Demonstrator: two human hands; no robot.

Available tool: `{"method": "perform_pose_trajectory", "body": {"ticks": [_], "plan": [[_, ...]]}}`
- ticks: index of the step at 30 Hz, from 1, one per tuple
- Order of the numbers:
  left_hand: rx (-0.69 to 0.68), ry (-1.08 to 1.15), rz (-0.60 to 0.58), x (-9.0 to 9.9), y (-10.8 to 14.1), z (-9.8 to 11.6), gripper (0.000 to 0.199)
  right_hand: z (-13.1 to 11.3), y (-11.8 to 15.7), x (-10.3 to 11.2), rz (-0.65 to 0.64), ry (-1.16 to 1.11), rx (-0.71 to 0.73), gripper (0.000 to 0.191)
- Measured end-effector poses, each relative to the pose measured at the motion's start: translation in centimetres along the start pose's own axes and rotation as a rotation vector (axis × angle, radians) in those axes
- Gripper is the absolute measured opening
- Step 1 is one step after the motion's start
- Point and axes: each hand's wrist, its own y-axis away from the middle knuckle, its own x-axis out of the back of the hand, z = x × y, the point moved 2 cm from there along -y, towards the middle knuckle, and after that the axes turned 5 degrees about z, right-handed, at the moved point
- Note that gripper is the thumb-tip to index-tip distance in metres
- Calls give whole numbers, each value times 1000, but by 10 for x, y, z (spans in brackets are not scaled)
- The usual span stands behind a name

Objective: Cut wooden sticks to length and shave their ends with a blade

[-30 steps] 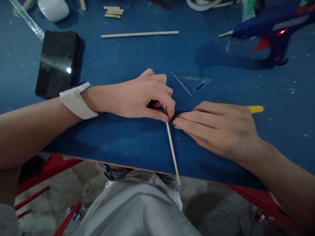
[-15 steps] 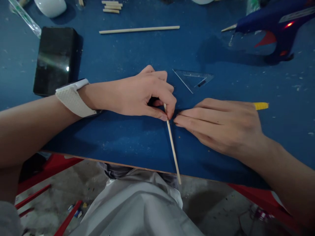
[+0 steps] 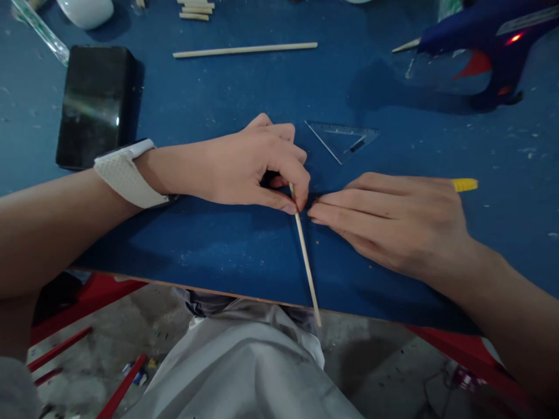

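A thin wooden stick (image 3: 307, 265) is pinched between the thumb and index finger of my left hand (image 3: 266, 166); its lower end sticks out past the table's front edge. To the right, my right hand (image 3: 393, 218) is closed over a yellow-ended tool (image 3: 465, 185), most of which is hidden under the palm. Its fingertips are pressed together close to the stick and my left fingertips. Just above the hands lies a clear triangular ruler (image 3: 343, 141).
Another long stick (image 3: 244, 50) lies farther back, with several short sticks (image 3: 195, 10) behind it. A black box (image 3: 95, 107) is at the left, near a white rounded object (image 3: 89, 11). The blue glue gun (image 3: 493, 55) with a lit red light occupies the back right.
The view has shifted very slightly. Both hands and the held stick keep nearly the same pose.
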Motion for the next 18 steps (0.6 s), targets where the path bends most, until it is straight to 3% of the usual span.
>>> {"method": "perform_pose_trajectory", "body": {"ticks": [5,13,16,18], "plan": [[17,6,-23,2,-1,3,40,1,0,0,35,21,45,17],[38,12,-29,1,-2,2,36,-5,3,-5,85,48,18,15],[37,5,-26,1,-2,3,37,-5,3,-2,20,44,6,17],[46,1,-23,0,-3,3,35,-2,1,2,-44,-1,-75,19]]}}
